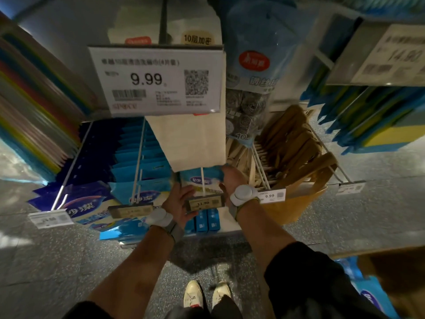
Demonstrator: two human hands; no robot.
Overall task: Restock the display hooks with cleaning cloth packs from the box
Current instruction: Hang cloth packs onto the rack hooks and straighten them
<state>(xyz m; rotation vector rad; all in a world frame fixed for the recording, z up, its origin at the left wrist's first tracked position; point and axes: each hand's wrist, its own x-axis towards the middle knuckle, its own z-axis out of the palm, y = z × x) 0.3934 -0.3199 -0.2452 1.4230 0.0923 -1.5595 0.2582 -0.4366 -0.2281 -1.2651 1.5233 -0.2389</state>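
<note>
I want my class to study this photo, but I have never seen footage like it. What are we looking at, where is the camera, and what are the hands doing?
There is no machine here. A person wears one wide-angle camera on the head, so this single picture looks down past their hands to their shoes. Each wrist carries a pale band. In front hang shop packs on display hooks. The right hand curls round a cleaning cloth pack on a white hook above the 11.90 price tag. The left hand is at the pack's other edge, but its hold is unclear. At lower right, a cardboard box holds more blue packs.
</note>
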